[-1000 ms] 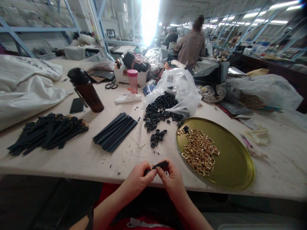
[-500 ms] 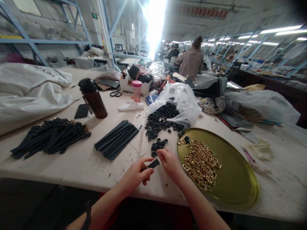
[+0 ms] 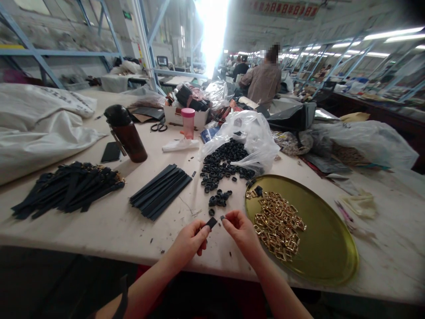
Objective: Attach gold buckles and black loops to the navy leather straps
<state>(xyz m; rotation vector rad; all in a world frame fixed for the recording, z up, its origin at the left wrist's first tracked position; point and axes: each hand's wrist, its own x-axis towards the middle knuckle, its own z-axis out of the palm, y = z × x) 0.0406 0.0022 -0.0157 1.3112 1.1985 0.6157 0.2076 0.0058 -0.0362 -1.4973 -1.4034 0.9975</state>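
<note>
Black strap piece [image 3: 211, 223] is pinched in the person's left hand [image 3: 187, 243], between the thumb and fingers, over the front part of the tabletop [image 3: 99, 230]. The right hand [image 3: 241, 232] is just beside it, with its fingertips [image 3: 228, 216] pinched close together. I cannot tell if they hold a tiny thing.

To the right, a big round gold tray [image 3: 332, 248] holds a heap of gold buckles [image 3: 277, 223] and a few black bits [image 3: 258, 191]. Past the hands, a clear plastic bag [image 3: 252, 135] lies open, and black rings [image 3: 221, 164] spill out of it onto the tabletop. A small group of black rings [image 3: 217, 199] sits closer to the hands.

On the left lie a neat stack of black strips [image 3: 160, 191] and a messy pile of black straps with gold ends [image 3: 68, 189]. Farther back, a white box [image 3: 186, 116] is full of black things. A cup with a pink lid [image 3: 187, 123] stands in front of it. A brown bottle with a black top [image 3: 126, 134] stands nearby, and a big white sack [image 3: 33, 126] lies at the left side.
</note>
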